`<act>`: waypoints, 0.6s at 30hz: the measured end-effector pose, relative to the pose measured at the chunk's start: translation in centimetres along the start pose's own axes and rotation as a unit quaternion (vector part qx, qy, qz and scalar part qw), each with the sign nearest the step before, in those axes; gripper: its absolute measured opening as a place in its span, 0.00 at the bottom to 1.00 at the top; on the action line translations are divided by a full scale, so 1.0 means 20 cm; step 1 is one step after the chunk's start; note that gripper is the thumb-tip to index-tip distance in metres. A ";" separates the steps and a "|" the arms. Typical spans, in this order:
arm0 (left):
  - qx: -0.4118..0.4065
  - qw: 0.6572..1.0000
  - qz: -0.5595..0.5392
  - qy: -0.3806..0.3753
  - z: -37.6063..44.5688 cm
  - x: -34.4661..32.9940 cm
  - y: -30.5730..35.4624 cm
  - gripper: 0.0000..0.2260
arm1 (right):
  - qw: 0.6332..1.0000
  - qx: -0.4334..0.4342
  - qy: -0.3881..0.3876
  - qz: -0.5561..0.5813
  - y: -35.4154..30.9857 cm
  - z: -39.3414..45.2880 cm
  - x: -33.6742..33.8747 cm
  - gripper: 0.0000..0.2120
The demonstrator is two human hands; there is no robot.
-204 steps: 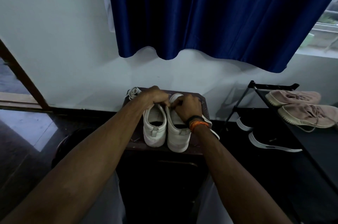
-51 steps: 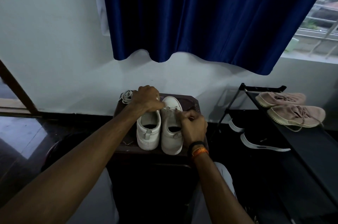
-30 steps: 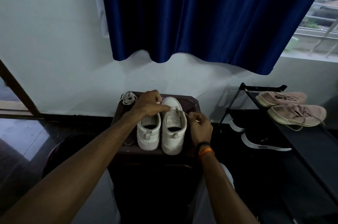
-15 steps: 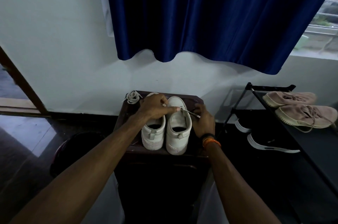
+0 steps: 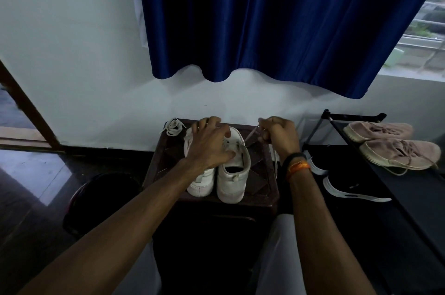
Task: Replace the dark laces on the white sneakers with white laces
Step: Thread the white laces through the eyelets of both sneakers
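Two white sneakers stand side by side on a dark brown stool point(image 5: 261, 188), heels toward me. My left hand point(image 5: 212, 145) lies spread over the left sneaker point(image 5: 201, 181) and the front of the right sneaker point(image 5: 232, 176), fingers fairly straight. To the right of the shoes, my right hand point(image 5: 279, 137) pinches a white lace point(image 5: 250, 137) that runs taut from the right sneaker's eyelets. More of that lace hangs down past my right wrist. A loose bundle of white lace point(image 5: 173, 126) lies at the stool's far left corner.
A black shoe rack point(image 5: 414, 200) stands on the right with two pink sneakers point(image 5: 395, 150) on top and a black shoe point(image 5: 354, 191) below. A blue curtain point(image 5: 277, 17) hangs over the white wall behind. A dark round bin point(image 5: 101, 196) sits left of the stool.
My right hand has pulled the lace out further to the right and away from the shoe. My left hand has flattened and spread over the shoes instead of pinching at the eyelets.
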State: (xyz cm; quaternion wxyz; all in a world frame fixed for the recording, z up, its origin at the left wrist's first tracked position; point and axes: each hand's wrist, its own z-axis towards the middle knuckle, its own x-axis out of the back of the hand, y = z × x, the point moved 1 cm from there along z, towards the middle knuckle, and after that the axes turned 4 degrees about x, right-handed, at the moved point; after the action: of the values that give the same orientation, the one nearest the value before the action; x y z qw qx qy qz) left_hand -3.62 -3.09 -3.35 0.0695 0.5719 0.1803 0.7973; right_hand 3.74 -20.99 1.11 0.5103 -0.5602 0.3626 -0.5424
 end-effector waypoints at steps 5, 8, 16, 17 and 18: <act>-0.007 0.993 -0.118 -0.004 0.05 0.00 0.04 0.27 | 0.994 0.033 -0.095 -0.050 -0.15 -0.02 -0.02 0.20; 0.005 0.958 -0.285 -0.030 0.09 0.07 0.11 0.20 | 0.980 0.056 -0.174 -0.080 -0.17 -0.03 -0.08 0.16; 0.087 0.921 -0.380 -0.022 0.19 0.23 0.00 0.12 | 0.984 0.059 -0.156 -0.059 -0.04 -0.06 0.00 0.16; 0.126 0.911 -0.392 -0.011 0.20 0.25 -0.04 0.13 | 0.986 0.053 -0.149 -0.055 0.00 -0.07 0.04 0.15; 0.164 0.899 -0.405 0.004 0.21 0.27 -0.08 0.13 | 0.987 0.048 -0.146 -0.054 0.05 -0.07 0.08 0.15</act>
State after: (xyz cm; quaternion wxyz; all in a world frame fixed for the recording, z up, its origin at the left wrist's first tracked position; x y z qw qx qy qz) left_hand -1.68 0.95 1.97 0.2909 0.4492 0.5248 0.6620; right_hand 2.71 -22.92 0.42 0.5540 -0.6271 0.2269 -0.4984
